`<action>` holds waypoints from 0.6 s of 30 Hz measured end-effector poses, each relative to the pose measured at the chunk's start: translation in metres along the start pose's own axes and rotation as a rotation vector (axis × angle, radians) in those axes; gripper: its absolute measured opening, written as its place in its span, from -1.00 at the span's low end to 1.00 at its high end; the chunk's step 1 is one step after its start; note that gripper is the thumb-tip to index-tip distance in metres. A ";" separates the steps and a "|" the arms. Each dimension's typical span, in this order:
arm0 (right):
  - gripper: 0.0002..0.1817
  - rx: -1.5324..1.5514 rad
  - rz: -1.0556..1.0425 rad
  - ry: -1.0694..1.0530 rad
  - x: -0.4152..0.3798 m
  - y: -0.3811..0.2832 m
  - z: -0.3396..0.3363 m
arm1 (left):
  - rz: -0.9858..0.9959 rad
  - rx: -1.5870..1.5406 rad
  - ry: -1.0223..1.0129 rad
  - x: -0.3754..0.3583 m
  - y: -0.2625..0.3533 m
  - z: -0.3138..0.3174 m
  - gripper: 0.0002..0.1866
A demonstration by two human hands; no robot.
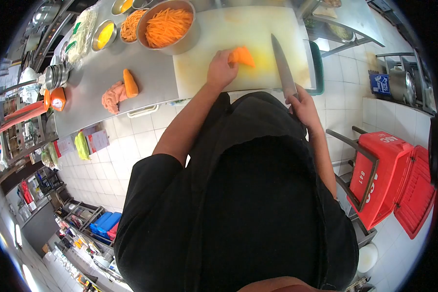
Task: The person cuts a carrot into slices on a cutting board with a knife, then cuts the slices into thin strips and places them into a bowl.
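Carrot chunk, bright orange and wedge-shaped (242, 57), is at the upper centre of the frame, over a big white cutting board with yellow stains (194, 70). From where I'm standing, the left hand (223, 69) has it, fingers bunched together and pinching the chunk's left end. Can't tell if the chunk touches the board.

Right hand (302, 104) is lower and further right, just past the board's near edge, with fingers curled round the base of a long steel knife with a pointed blade (283, 63). The grip covers most of the handle. The blade slants up and a bit left over the board, well apart from the chunk.

Left of the board, on a grey stainless-steel worktop (153, 82), a whole-looking orange carrot (130, 83) lies right by a crumpled pink cloth (113, 97). Up top there's a deep round metal bowl (181, 47) heaped with thin orange carrot shreds (168, 28), with another lot of shreds in a smaller metal bowl (123, 40) just beside it. Next one left is a small round steel bowl (98, 47) with something bright yellow in it. Big red plastic bin (382, 177), lid hanging open, at the right of the frame.
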State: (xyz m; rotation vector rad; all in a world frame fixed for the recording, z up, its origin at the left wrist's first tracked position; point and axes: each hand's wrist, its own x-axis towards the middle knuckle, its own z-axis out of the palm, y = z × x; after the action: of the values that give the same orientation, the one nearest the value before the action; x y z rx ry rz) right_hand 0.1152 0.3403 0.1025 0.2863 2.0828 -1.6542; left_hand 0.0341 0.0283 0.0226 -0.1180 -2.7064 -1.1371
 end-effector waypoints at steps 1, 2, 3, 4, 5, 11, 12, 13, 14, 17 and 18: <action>-0.38 0.003 0.004 -0.005 -0.001 -0.002 0.000 | -0.002 0.001 0.002 0.001 -0.002 0.001 -0.56; -0.37 0.005 0.007 -0.010 -0.001 -0.003 0.000 | 0.008 -0.006 0.002 0.001 -0.004 0.002 -0.55; -0.38 0.002 0.003 -0.010 0.000 -0.002 0.000 | 0.019 -0.014 0.002 0.002 -0.003 0.001 -0.55; -0.38 -0.002 0.000 -0.009 0.001 0.001 -0.001 | 0.028 -0.021 0.001 0.002 -0.003 0.000 -0.54; -0.38 -0.007 -0.004 -0.009 0.002 0.003 -0.001 | 0.016 -0.023 -0.023 0.002 -0.002 -0.001 -0.53; -0.41 -0.025 0.023 0.000 -0.001 -0.010 0.004 | -0.040 -0.024 -0.114 0.007 0.003 -0.006 -0.47; -0.42 -0.023 0.021 0.002 -0.001 -0.010 0.005 | -0.042 -0.029 -0.113 0.008 0.002 -0.008 -0.48; -0.43 -0.020 0.019 0.005 -0.001 -0.009 0.006 | -0.044 -0.034 -0.112 0.007 0.001 -0.009 -0.48; -0.44 -0.018 0.018 0.007 -0.001 -0.009 0.008 | -0.039 -0.028 -0.114 0.007 0.001 -0.011 -0.48; -0.47 -0.024 0.023 0.029 -0.007 -0.016 0.015 | -0.031 -0.018 -0.118 0.006 0.000 -0.017 -0.52; -0.47 -0.025 0.015 0.040 -0.009 -0.016 0.017 | -0.035 -0.020 -0.120 0.005 -0.001 -0.019 -0.55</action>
State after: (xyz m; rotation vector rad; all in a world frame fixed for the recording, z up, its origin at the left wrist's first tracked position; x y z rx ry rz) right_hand 0.1199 0.3205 0.1178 0.3288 2.1241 -1.6249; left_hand 0.0320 0.0136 0.0358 -0.1470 -2.8126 -1.2036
